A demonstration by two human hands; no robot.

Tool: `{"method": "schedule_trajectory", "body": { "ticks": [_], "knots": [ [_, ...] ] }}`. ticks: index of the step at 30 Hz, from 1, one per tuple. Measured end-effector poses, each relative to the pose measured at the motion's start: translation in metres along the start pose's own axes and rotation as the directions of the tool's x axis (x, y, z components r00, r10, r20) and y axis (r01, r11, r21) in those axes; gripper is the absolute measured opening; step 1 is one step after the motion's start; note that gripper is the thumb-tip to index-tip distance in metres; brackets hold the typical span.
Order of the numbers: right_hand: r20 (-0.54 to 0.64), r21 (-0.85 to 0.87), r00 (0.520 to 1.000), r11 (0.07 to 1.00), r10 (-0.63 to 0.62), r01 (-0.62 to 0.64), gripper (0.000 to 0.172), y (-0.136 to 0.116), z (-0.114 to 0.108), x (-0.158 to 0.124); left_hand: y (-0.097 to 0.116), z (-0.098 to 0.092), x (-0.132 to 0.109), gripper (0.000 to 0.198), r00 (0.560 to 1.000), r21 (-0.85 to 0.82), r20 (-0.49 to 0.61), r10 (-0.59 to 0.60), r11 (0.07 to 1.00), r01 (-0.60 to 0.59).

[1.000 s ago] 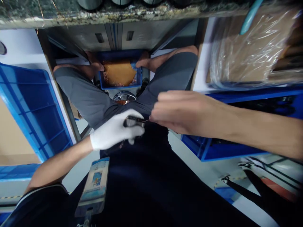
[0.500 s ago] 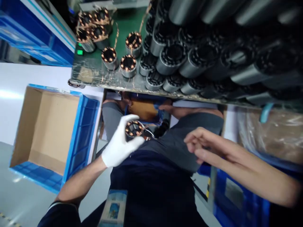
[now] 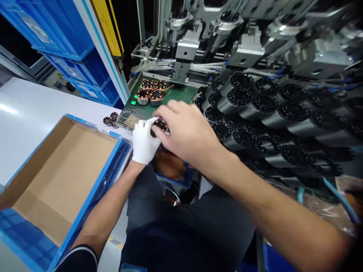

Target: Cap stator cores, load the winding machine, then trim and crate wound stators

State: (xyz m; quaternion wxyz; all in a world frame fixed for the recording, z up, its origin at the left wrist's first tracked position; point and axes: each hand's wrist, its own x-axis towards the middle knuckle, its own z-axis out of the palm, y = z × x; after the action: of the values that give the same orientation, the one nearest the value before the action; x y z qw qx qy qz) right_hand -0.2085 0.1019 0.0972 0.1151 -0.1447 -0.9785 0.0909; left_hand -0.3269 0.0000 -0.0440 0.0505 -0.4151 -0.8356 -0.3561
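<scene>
My left hand (image 3: 144, 142), in a white glove, is closed around a copper-wound motor stator (image 3: 160, 124) just off the front edge of the green bench. From the right, my bare right hand (image 3: 185, 130) reaches over it, thumb and fingertips closed on the stator's near and far sides. Its palm and fingers hide part of the stator and the bench behind. A group of several wound stators (image 3: 150, 92), copper wire ends sticking out, stands on the green bench top (image 3: 181, 94) beyond my hands.
Stacked rows of dark-ended metal cylinders (image 3: 255, 113) fill the bench to the right. Metal machine fixtures (image 3: 188, 45) rise behind. At left lies a blue crate (image 3: 93, 177) lined with cardboard; small black rings (image 3: 110, 119) lie near it. Blue bins (image 3: 76, 71) are stacked farther back.
My left hand has raised the stator from above my lap to the bench edge. My right hand has come across from the right onto the stator. The view has tilted up.
</scene>
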Motion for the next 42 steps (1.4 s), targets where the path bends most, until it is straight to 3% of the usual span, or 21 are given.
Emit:
{"method": "schedule_trajectory", "body": {
  "ticks": [3, 6, 9, 11, 14, 18, 21, 23, 24, 25, 26, 27, 28, 29, 30, 32, 35, 38, 42],
  "knots": [
    [0.035, -0.158, 0.994, 0.983, 0.104, -0.097, 0.036, 0.009, 0.023, 0.071, -0.010, -0.002, -0.004, 0.067, 1.000, -0.123, -0.007, 0.020, 0.992, -0.021],
    [0.107, -0.235, 0.976, 0.959, 0.190, -0.160, 0.029, 0.024, 0.044, 0.113, -0.016, -0.008, -0.003, 0.062, 0.999, -0.192, 0.024, 0.042, 0.981, -0.036],
    [0.127, -0.242, 0.977, 0.960, 0.174, -0.140, 0.020, 0.035, 0.051, 0.124, -0.013, -0.010, 0.002, 0.054, 0.998, -0.143, 0.052, 0.035, 0.989, -0.027],
    [0.110, -0.241, 0.983, 0.964, 0.147, -0.117, 0.022, 0.040, 0.048, 0.120, -0.008, -0.008, 0.005, 0.054, 0.998, -0.112, 0.056, 0.025, 0.993, -0.019],
    [-0.022, -0.211, 0.994, 0.971, 0.110, -0.113, 0.025, 0.042, 0.030, 0.106, -0.003, -0.001, 0.007, 0.057, 0.998, -0.053, 0.057, 0.010, 0.999, -0.006],
    [-0.262, -0.091, 0.965, 0.996, 0.001, -0.026, 0.022, 0.036, -0.012, 0.066, -0.002, 0.003, 0.007, 0.059, 0.999, -0.059, 0.039, -0.005, 0.998, 0.008],
    [-0.384, 0.049, 0.917, 0.989, -0.110, 0.139, 0.018, 0.025, -0.043, 0.004, -0.001, -0.015, -0.005, 0.062, 0.999, -0.232, -0.054, 0.004, 0.973, -0.016],
    [-0.295, 0.155, 0.943, 0.966, -0.154, 0.206, 0.009, 0.020, -0.051, -0.048, 0.003, -0.038, -0.027, 0.065, 0.998, -0.442, -0.060, -0.021, 0.897, -0.008],
    [-0.206, 0.226, 0.959, 0.945, -0.192, 0.238, 0.005, 0.018, -0.051, -0.073, 0.007, -0.050, -0.042, 0.069, 1.000, -0.569, 0.015, -0.025, 0.822, 0.029],
    [-0.105, 0.301, 0.966, 0.918, -0.236, 0.257, 0.007, 0.017, -0.049, -0.097, 0.013, -0.061, -0.059, 0.078, 0.982, -0.704, 0.189, 0.015, 0.699, 0.125],
    [-0.001, 0.367, 0.961, 0.894, -0.276, 0.257, 0.010, 0.015, -0.044, -0.118, 0.020, -0.071, -0.076, 0.092, 0.920, -0.791, 0.375, 0.112, 0.557, 0.255],
    [0.090, 0.421, 0.947, 0.874, -0.307, 0.243, 0.010, 0.014, -0.038, -0.135, 0.029, -0.079, -0.092, 0.108, 0.822, -0.806, 0.524, 0.222, 0.443, 0.394],
    [0.153, 0.461, 0.933, 0.859, -0.325, 0.223, 0.009, 0.013, -0.031, -0.150, 0.038, -0.085, -0.106, 0.123, 0.720, -0.774, 0.623, 0.307, 0.374, 0.510],
    [0.183, 0.491, 0.927, 0.847, -0.327, 0.202, 0.007, 0.012, -0.024, -0.161, 0.048, -0.088, -0.117, 0.135, 0.646, -0.730, 0.683, 0.341, 0.349, 0.588],
    [0.177, 0.511, 0.933, 0.839, -0.314, 0.185, 0.008, 0.011, -0.017, -0.170, 0.057, -0.089, -0.126, 0.141, 0.612, -0.690, 0.724, 0.319, 0.350, 0.633],
    [0.104, 0.506, 0.961, 0.846, -0.255, 0.170, 0.025, 0.011, -0.004, -0.185, 0.072, -0.086, -0.137, 0.138, 0.612, -0.632, 0.769, 0.184, 0.360, 0.686],
    [-0.032, 0.338, 0.978, 0.919, -0.205, 0.204, 0.055, 0.017, 0.007, -0.205, 0.083, -0.080, -0.142, 0.127, 0.629, -0.601, 0.777, 0.040, 0.346, 0.721],
    [-0.182, 0.177, 0.947, 0.939, -0.264, 0.295, 0.055, 0.026, 0.008, -0.223, 0.093, -0.080, -0.140, 0.133, 0.617, -0.591, 0.786, 0.043, 0.344, 0.730],
    [-0.230, 0.230, 0.955, 0.943, -0.188, 0.241, 0.042, 0.033, 0.004, -0.240, 0.107, -0.077, -0.142, 0.136, 0.619, -0.588, 0.786, -0.004, 0.308, 0.748]
  ]
}}
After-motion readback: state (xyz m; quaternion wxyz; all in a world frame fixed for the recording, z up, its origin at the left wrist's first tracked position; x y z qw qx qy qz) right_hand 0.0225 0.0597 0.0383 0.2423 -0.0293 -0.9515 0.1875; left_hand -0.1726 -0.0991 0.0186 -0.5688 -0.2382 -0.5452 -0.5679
